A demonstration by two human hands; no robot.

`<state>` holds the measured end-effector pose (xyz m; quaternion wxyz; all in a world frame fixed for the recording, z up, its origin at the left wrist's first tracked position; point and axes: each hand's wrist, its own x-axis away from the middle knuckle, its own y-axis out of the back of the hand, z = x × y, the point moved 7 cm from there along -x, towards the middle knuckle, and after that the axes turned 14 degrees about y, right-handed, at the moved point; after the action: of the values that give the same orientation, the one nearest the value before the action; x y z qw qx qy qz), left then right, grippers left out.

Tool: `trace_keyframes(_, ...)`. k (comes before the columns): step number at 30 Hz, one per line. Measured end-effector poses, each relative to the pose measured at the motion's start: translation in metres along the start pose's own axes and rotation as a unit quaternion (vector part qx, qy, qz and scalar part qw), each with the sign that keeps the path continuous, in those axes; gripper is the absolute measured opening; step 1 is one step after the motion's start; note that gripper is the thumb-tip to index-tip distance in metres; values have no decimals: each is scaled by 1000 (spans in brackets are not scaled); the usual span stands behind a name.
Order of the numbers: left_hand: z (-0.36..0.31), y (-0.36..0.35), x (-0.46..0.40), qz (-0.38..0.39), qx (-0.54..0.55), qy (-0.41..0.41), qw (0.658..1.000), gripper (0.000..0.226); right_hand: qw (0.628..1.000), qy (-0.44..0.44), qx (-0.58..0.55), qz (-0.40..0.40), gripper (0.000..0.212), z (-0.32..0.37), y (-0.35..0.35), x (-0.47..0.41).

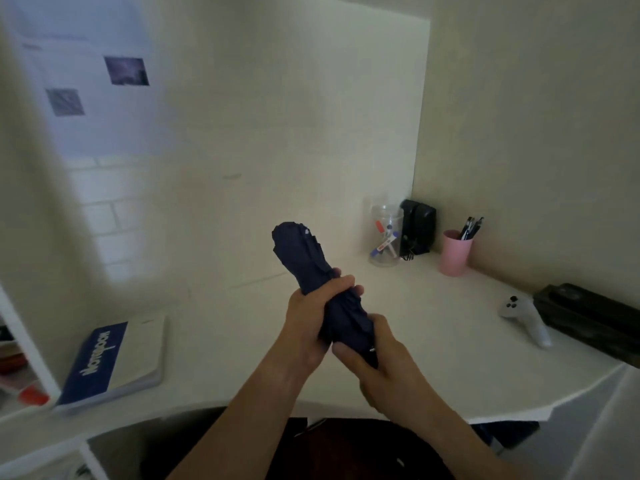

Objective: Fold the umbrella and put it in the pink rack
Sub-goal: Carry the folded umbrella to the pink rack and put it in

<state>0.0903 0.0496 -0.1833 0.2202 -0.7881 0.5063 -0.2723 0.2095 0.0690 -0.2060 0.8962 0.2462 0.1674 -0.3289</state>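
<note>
A navy blue umbrella [301,252], collapsed and bunched, is held above the white desk [433,323], its top pointing up and to the left. My left hand [311,320] wraps around its middle. Lower down, my right hand [377,358] grips the handle end. A pink cup [453,256] with several pens stands at the back right by the wall. No pink rack is in sight.
A clear jar of markers [384,237] and a black device [417,226] stand at the back corner. A white controller [524,315] and a black case [588,320] lie at the right. A blue notebook [114,362] lies at the left.
</note>
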Motion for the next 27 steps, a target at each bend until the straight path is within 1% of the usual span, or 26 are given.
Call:
trace_keyframes(1,-1,-3,6,42,8,11,999,26,991,-42,-120,28,38,2,-2,4)
trace_keyframes(2,0,-6,12,81,30,23,996,23,966,-78,-240,57,38,10,-5,8)
trace_keyframes(3,-1,-9,17,110,52,30,992,19,941,-98,-317,69,38,16,-7,10)
trace_keyframes(4,-3,-13,21,117,54,27,991,17,934,-106,-335,62,41,19,-5,10)
trace_keyframes(5,-5,-13,23,94,38,15,995,18,950,-100,-295,35,45,18,-1,9)
trace_keyframes(6,-8,-13,22,52,23,0,998,21,974,-82,-212,-11,49,17,7,8)
trace_keyframes(7,-10,-12,22,1,14,-19,1000,21,991,-51,-106,-58,48,21,15,8)
trace_keyframes(8,-11,-13,25,-37,17,-32,999,21,995,-12,3,-97,46,27,22,10)
trace_keyframes(9,-11,-14,27,-56,21,-41,997,20,990,22,71,-118,43,33,25,13)
trace_keyframes(10,-11,-16,29,-53,18,-44,997,21,986,40,98,-127,40,38,25,17)
trace_keyframes(11,-12,-18,32,-31,4,-46,998,23,988,38,67,-135,39,38,26,19)
trace_keyframes(12,-14,-20,38,-2,-20,-39,999,30,990,11,-18,-143,42,35,26,20)
trace_keyframes(14,-24,-22,48,57,-79,-30,995,51,966,-63,-215,-129,49,33,26,27)
trace_keyframes(15,-31,-20,53,73,-99,-38,992,60,953,-89,-269,-106,48,36,27,31)
trace_keyframes(16,-38,-17,58,77,-88,-52,992,64,950,-110,-282,-70,46,40,28,36)
trace_keyframes(17,-45,-15,61,79,-38,-65,994,64,955,-123,-268,-32,46,42,28,39)
trace_keyframes(18,-50,-14,64,83,31,-78,993,58,963,-131,-235,-1,49,42,28,42)
trace_keyframes(19,-51,-12,65,80,97,-93,988,46,971,-137,-196,3,55,41,29,43)
trace_keyframes(20,-50,-9,65,61,131,-103,984,30,980,-129,-151,-13,64,40,32,44)
trace_keyframes(21,-47,-7,65,29,139,-106,984,18,991,-104,-78,-34,72,41,37,44)
trace_keyframes(22,-42,-2,62,-13,130,-110,985,16,996,-63,22,-55,80,47,43,45)
trace_keyframes(23,-37,3,60,-55,116,-118,985,19,991,-18,127,-47,83,60,44,45)
trace_keyframes(24,-34,5,60,-83,97,-130,983,22,972,9,234,-13,88,75,37,43)
trace_keyframes(25,-30,5,61,-101,82,-140,982,23,945,24,323,36,98,80,26,40)
trace_keyframes(26,-25,4,60,-101,79,-146,981,24,924,24,374,78,109,78,14,38)
trace_keyframes(27,-20,2,60,-97,83,-148,981,25,910,6,400,107,112,70,5,34)
